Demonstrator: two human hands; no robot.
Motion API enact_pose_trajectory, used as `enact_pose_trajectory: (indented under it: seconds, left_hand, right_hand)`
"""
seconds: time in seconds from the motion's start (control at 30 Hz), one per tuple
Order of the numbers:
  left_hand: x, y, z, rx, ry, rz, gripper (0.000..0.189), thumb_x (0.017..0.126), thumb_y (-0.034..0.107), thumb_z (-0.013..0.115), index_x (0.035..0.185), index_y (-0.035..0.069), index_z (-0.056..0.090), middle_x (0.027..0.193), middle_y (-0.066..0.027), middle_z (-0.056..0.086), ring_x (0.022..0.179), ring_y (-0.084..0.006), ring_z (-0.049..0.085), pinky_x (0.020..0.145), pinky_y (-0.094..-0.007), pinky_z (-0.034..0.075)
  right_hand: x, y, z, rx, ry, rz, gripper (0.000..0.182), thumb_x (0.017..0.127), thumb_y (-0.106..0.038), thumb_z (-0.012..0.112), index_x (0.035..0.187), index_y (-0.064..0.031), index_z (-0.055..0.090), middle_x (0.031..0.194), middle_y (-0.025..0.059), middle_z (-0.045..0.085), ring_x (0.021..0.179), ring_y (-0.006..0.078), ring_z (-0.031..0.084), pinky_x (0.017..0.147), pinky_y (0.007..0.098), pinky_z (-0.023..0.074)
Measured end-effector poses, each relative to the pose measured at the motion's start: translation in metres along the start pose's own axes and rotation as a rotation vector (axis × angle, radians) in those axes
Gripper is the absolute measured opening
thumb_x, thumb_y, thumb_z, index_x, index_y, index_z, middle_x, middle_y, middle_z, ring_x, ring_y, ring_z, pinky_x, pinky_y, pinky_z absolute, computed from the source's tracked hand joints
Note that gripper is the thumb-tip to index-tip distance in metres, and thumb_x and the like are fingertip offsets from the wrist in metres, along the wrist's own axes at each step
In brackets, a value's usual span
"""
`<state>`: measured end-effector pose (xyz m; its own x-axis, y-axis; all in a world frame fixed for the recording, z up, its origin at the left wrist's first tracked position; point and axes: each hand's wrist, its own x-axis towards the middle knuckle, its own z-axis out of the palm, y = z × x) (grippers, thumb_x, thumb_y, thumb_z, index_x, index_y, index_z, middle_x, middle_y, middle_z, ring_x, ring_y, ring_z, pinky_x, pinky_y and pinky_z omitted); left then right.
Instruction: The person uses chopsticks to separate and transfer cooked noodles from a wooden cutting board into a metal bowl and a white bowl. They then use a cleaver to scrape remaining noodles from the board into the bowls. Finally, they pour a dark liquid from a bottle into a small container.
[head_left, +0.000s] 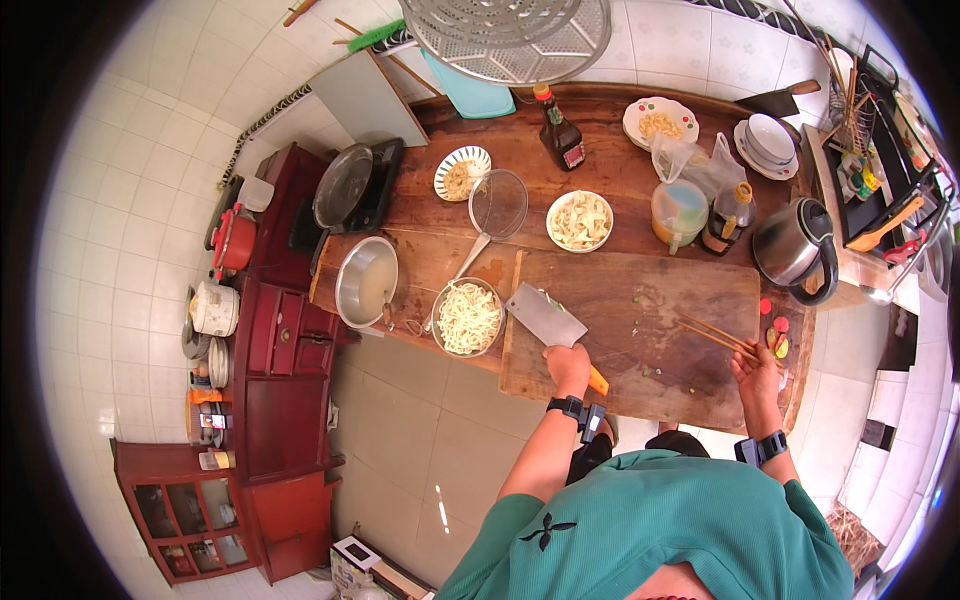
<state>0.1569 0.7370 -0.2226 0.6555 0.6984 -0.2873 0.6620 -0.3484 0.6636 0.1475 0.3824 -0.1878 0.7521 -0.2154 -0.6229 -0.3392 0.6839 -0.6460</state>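
My left hand (568, 368) grips the orange handle of a cleaver (546, 313). Its broad blade points to the far left over the wooden cutting board (682, 292), hiding most of a few pale and green scraps. A pair of wooden chopsticks (711, 332) is held in my right hand (756, 367), their tips over the board's right part. Small green bits are scattered on the board. Just left of the blade stands a metal bowl of noodles (469, 317). By my right hand lie red caps (781, 324) and a yellow-green piece (781, 349).
Behind the board are a bowl of pale sliced food (579, 220), a sauce bottle (561, 135), a plastic jug (677, 212) and an electric kettle (796, 244). To the left, a strainer (498, 205), a metal basin of cloudy liquid (367, 283) and a pan (343, 185) stand near the table's edge.
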Motion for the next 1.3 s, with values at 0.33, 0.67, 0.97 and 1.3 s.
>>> enact_pose_trajectory:
  seconds: [0.33, 0.67, 0.97, 1.3]
  left_hand:
    - [0.02, 0.006, 0.036, -0.186, 0.062, -0.27, 0.043, 0.079, 0.014, 0.061, 0.101, -0.015, 0.039, 0.096, -0.0345, 0.059, 0.087, -0.0437, 0.064, 0.075, -0.0463, 0.055]
    - [0.005, 0.037, 0.029, -0.037, 0.151, -0.131, 0.041, 0.077, 0.012, 0.062, 0.103, -0.01, 0.039, 0.092, -0.0313, 0.061, 0.084, -0.0439, 0.064, 0.073, -0.0458, 0.055]
    - [-0.063, 0.017, 0.013, -0.273, -0.235, 0.069, 0.033, 0.074, 0.01, 0.064, 0.091, -0.007, 0.041, 0.072, -0.022, 0.06, 0.057, -0.0325, 0.063, 0.052, -0.0419, 0.053]
    - [-0.114, -0.028, -0.014, 0.095, -0.355, 0.395, 0.03, 0.073, 0.012, 0.066, 0.086, -0.005, 0.046, 0.069, -0.0209, 0.06, 0.062, -0.0342, 0.064, 0.057, -0.0421, 0.051]
  right_hand:
    - [0.014, -0.022, -0.015, 0.0, -0.018, 0.042, 0.028, 0.096, -0.026, 0.05, 0.109, -0.0031, 0.058, 0.096, 0.0155, 0.067, 0.077, 0.0206, 0.065, 0.065, 0.0305, 0.0557]
    - [0.022, -0.047, -0.044, 0.026, 0.008, 0.002, 0.03, 0.096, -0.028, 0.05, 0.109, -0.0023, 0.06, 0.096, 0.014, 0.067, 0.077, 0.0191, 0.064, 0.066, 0.0288, 0.0559]
    - [-0.007, -0.035, 0.025, -0.364, -0.365, -0.066, 0.033, 0.098, -0.027, 0.049, 0.108, 0.0036, 0.057, 0.094, 0.0214, 0.066, 0.073, 0.0257, 0.068, 0.064, 0.0332, 0.0586]
    - [0.02, 0.014, 0.049, 0.087, -0.318, 0.094, 0.032, 0.097, -0.025, 0.051, 0.108, 0.0053, 0.055, 0.097, 0.0211, 0.064, 0.084, 0.031, 0.067, 0.073, 0.041, 0.0595]
